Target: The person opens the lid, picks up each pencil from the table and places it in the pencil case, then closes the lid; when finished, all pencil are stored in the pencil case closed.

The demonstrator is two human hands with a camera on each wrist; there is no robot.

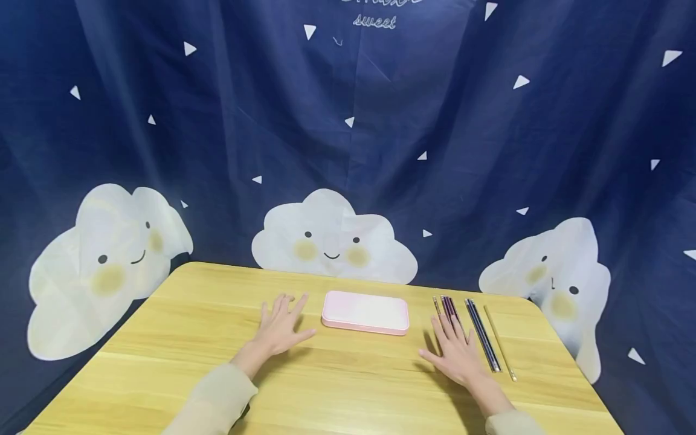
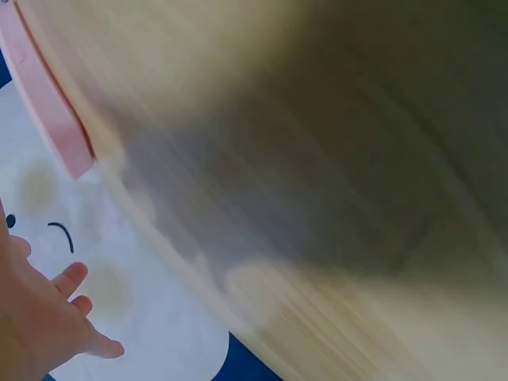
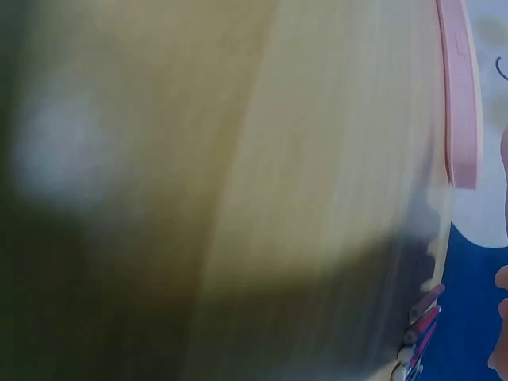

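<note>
A closed pink case with a pale top lies flat at the back middle of the table. To its left my left hand is held over the table with fingers spread, touching nothing that I can see. My right hand, also spread, hovers over the right side, partly covering a group of dark pencils. Right of that hand lie a few dark blue pencils and a single gold pencil. Pencil ends show at the table edge in the right wrist view.
The light wooden table has rounded far corners. Behind it hangs a dark blue curtain with white triangles and smiling clouds, close to the table's far edge.
</note>
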